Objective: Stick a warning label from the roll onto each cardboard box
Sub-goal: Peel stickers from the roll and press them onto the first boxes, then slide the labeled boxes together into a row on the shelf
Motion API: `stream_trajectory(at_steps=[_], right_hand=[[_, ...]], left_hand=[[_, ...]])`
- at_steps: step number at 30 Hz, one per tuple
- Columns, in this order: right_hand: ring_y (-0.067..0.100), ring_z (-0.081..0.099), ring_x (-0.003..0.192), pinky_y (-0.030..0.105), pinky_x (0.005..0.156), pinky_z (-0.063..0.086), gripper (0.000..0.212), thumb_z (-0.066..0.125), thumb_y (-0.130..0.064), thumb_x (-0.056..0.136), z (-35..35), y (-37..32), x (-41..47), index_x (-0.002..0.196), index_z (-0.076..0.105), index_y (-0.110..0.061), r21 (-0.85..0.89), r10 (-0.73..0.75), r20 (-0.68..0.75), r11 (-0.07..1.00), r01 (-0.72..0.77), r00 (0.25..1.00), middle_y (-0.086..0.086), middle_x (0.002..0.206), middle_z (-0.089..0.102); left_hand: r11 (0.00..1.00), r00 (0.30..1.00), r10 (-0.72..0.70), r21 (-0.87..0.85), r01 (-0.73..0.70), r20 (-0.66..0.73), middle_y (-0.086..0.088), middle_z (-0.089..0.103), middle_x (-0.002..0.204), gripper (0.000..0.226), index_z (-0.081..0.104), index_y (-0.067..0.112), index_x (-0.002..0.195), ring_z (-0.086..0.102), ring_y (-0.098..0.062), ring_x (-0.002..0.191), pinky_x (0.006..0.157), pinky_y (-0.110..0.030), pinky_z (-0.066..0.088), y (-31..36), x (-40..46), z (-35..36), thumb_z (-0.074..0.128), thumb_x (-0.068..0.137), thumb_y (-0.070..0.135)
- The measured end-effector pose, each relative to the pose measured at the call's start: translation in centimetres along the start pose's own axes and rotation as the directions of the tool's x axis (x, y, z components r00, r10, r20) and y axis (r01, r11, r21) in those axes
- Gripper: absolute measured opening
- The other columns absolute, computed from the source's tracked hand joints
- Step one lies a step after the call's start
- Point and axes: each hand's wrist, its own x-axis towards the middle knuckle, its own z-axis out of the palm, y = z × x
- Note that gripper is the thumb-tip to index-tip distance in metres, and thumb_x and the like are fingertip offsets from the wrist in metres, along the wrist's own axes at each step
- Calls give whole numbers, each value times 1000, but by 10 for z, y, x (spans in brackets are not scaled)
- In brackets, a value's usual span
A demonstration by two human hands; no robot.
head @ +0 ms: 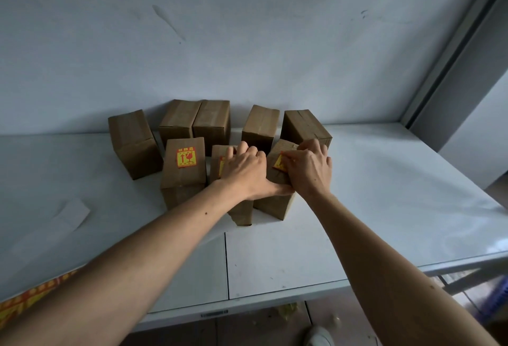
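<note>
Eight boxes stood on the white table [384, 181] against the wall [247, 43]: five in a back row, three in a front row nearer me.

Front row, from 9 o'clock to 3 o'clock:
- Box A [182, 178]: label A [187, 157], yellow and red, stuck flat on its top face. No hand on it.
- Box B [220, 159]: mostly hidden under my left hand [244, 172]. Only a sliver of label B [221, 167] showed at the hand's 9 o'clock edge.
- Box C [275, 203]: label C [281, 165] on its top face, partly covered by my right hand [308, 170].

Left hand: lay across box B, knuckles up, fingers curled over toward 12 o'clock; thumb stretched toward 3 o'clock and touched the near upper edge of box C. Whether the fingers gripped anything I could not tell.

Right hand: rested on top of box C, fingers bent down onto label C, thumb side toward 9 o'clock. It pressed the label; no pinch was visible.

The two hands touched at box C's near edge.

Label strip [30, 299]: at 8 o'clock, at the table's near edge, well apart from both hands. A white backing slip [72, 212] lay flat at 9 o'clock.

The back row of boxes [211, 123], at 12 o'clock from my hands, showed no labels.
</note>
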Motion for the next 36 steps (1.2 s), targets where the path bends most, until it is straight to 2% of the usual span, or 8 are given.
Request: stream_trajectory(at_steps=[8,12,16,20,24,28,31,36], right_hand=[[33,30,127,44,105,31,49,53,-49,90,-11,5,3,136,51,-32,21,-34,256,999,29,966,4,140,39],[31,33,131,40,106,32,58,61,-41,89,-20,13,-11,141,45,-20,237,-6,130,971,-25,992,10,144,40],[29,25,139,47,109,33,95,70,-62,71,-25,14,-36,148,26,-30,439,24,281,886,-150,959,7,152,26],[31,26,140,52,110,36,124,85,-55,56,-17,11,-45,151,8,-34,388,-29,414,910,-148,910,5,156,20],[28,42,132,44,103,45,130,91,-39,54,-4,8,-42,152,6,-25,415,0,412,890,-188,911,5,146,39],[22,52,117,34,90,48,102,85,-24,68,-5,4,-46,148,22,-15,469,4,441,851,-234,898,4,135,51],[21,55,109,32,81,50,89,85,-19,69,-8,3,-52,140,33,-18,512,-18,444,825,-238,896,1,123,54],[17,49,114,38,92,53,112,95,-31,49,-14,16,-63,140,30,-23,529,9,439,806,-266,899,-4,124,47]], left_hand=[[1000,999,31,-6,-31,30,-10,41,144,102,45,12,134,30,-30,132,109,-50,21,-5,-3,-2,38,66,89],[969,999,10,-247,-23,-53,-5,31,153,99,29,20,147,24,-28,139,113,-48,24,-27,-17,-12,53,70,78],[849,977,-207,-506,150,-59,-5,13,160,125,13,27,151,15,-31,145,113,-59,23,-81,-40,-32,67,51,77],[619,900,-386,-665,416,203,-7,1,163,156,-8,24,152,8,-28,148,118,-50,15,-130,-67,-35,78,31,71],[509,864,-319,-699,503,389,-13,29,155,143,17,9,149,31,-27,139,112,-39,28,-138,-85,-27,87,34,58],[529,890,-217,-717,453,402,4,52,118,78,49,23,113,45,-13,112,97,-27,35,-124,-90,-24,90,48,34],[540,917,-183,-743,395,354,-2,57,129,116,49,20,126,50,-19,123,106,-41,41,-121,-86,-18,92,24,56],[560,936,-171,-751,350,309,-1,58,129,111,49,28,128,52,-19,123,101,-48,47,-115,-82,-3,91,30,59]])
